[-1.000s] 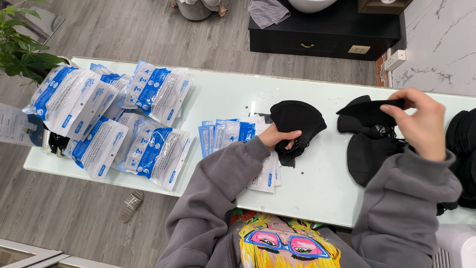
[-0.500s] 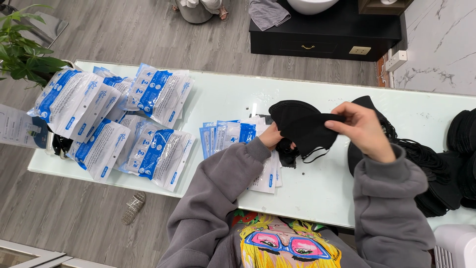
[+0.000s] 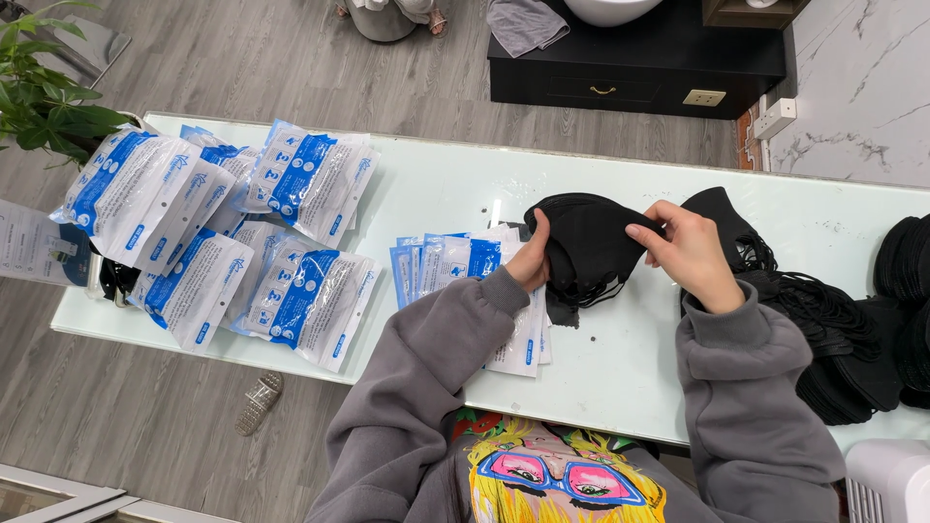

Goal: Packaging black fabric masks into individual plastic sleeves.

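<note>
Black masks (image 3: pixel 586 247), a small bunch of them, held up just over the pale glass table (image 3: pixel 620 378), pinched from both sides. Left hand (image 3: pixel 531 261) curls closed on the near-left edge, thumb on top, grey sleeve bent sharply at the elbow. Right hand (image 3: pixel 690 252) grips the far-right edge, fingers folded round the cloth, wrist cocked inward. Soft matte fabric, domed shape, thin ear loops dangling underneath. Flat blue-and-white pouches (image 3: pixel 455 266) lie fanned just beside the left wrist; glossy filled packets (image 3: pixel 242 232) are heaped well off to the left. A loose pile of black masks (image 3: pixel 823 329) sprawls to the right, near the table's edge. Bare tabletop shows in front of the hands
</note>
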